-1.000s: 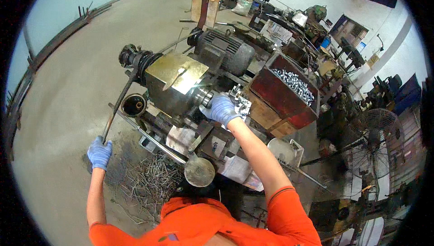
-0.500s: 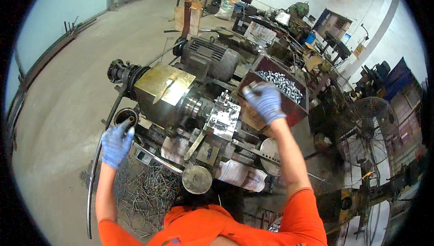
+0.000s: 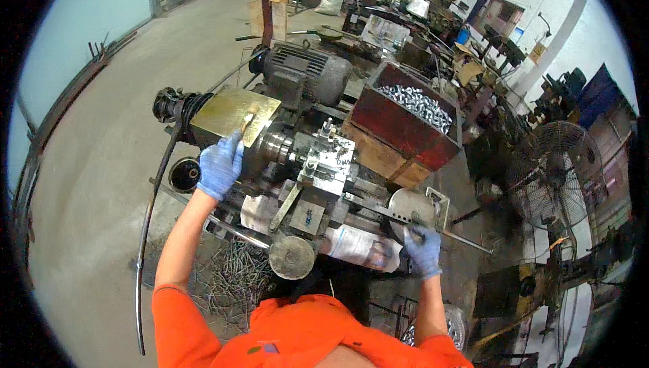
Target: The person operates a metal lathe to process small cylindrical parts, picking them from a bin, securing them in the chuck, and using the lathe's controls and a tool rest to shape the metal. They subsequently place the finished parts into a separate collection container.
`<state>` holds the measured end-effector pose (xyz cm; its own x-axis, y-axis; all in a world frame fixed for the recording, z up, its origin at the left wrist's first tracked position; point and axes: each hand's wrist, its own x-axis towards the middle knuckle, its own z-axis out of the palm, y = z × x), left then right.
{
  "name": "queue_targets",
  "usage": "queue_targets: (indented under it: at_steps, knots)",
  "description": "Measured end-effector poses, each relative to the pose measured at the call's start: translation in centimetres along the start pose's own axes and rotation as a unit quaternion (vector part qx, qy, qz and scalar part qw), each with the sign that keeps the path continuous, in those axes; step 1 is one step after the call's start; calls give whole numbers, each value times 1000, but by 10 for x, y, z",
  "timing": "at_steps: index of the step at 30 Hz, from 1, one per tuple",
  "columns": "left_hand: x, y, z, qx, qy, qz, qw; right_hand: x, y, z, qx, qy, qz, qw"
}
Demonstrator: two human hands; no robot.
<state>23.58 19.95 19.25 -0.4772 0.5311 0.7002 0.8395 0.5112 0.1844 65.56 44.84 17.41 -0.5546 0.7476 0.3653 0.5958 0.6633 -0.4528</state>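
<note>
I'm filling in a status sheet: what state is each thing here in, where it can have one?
Left hand: fingertips at the brush, grip unclear
Right hand: blurred, grip unclear
Brush: lying over the gold-coloured plate
Red box: open-topped, holding many small metal parts
Fan: spinning or still, can't tell
Metal shavings: heaped loosely

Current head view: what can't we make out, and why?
All head view:
- Right hand: blur obscures whether it holds anything.
- Left hand: its back hides any grip on the slim tan tool.
- Red bin: bottom covered by metal pieces.
</note>
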Motion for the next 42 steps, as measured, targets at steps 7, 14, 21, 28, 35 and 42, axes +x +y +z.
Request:
queue_targets:
  at_steps: [7, 14, 21, 28, 35, 42]
  knots:
    - [-24, 75, 6, -123, 14, 65, 990, -53, 34, -12, 87, 48, 98, 990]
    - [-54, 81, 31, -90, -95, 51, 990, -57, 36, -9, 114, 73, 71, 988]
    - [-36, 72, -3, -167, 8, 32, 985, -52, 27, -20, 137, 51, 120, 982]
    - [-27, 89, 26, -173, 13, 45, 984, -60, 43, -10, 106, 80, 74, 988]
    - [-52, 66, 13, -117, -32, 22, 992, -70, 42, -25, 97, 77, 144, 982]
    - [2, 47, -34, -162, 111, 12, 980, -86, 71, -28, 19, 123, 95, 988]
